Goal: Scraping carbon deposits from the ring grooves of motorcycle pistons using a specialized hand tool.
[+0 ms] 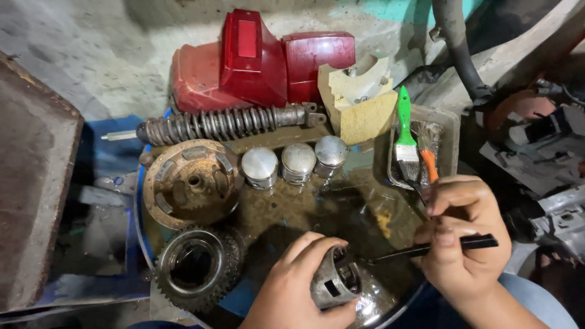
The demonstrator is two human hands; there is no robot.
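Left hand (298, 280) at lower centre of frame, fingers clamped around a grey metal piston (334, 285) held on its side; right hand (460, 237) at lower right, fingers closed on a thin black tool (426, 248) whose tip touches the piston's open end; both over a rusty, oily round tabletop (304, 207); three pistons (295, 163) stand in a row mid-frame; toothed gear (195, 268) lower left; coil shock absorber (225, 123) above; green-handled brush (404, 131) in tray at right.

1 head camera looks steeply down, close over the workbench (292, 207).
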